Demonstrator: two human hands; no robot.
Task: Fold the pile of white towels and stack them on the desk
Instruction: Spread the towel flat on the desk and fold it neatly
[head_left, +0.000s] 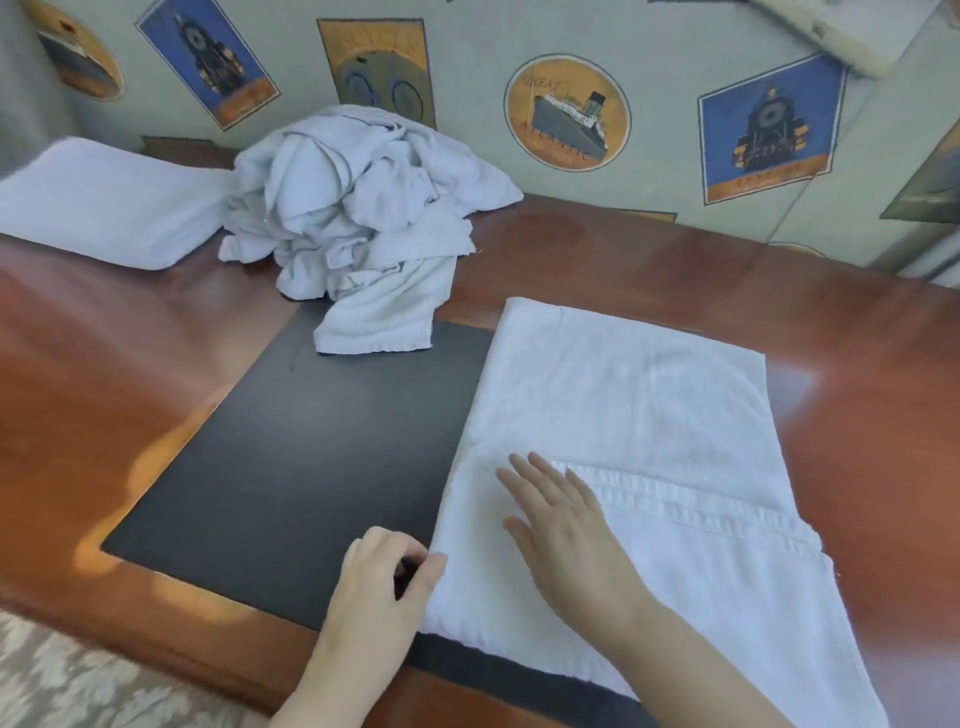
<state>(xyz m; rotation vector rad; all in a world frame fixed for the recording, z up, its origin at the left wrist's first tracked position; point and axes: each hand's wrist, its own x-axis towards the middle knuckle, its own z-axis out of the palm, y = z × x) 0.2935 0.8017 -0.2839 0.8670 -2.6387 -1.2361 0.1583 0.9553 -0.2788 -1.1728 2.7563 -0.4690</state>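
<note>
The right hand (561, 525) lies flat, fingers straight and spread, on the spread white towel (623, 405), probably to pin and smooth it; the left hand (387, 571) has its fingers curled at the towel's near-left edge and appears to pinch it, likely to square it or start a fold; the towel lies directly under both hands, half on the black mat (311, 457), half on the bare tabletop (857, 415); well beyond, the crumpled towel pile (358, 208) waits, with a folded towel (104, 202) just beside it on the far left.
</note>
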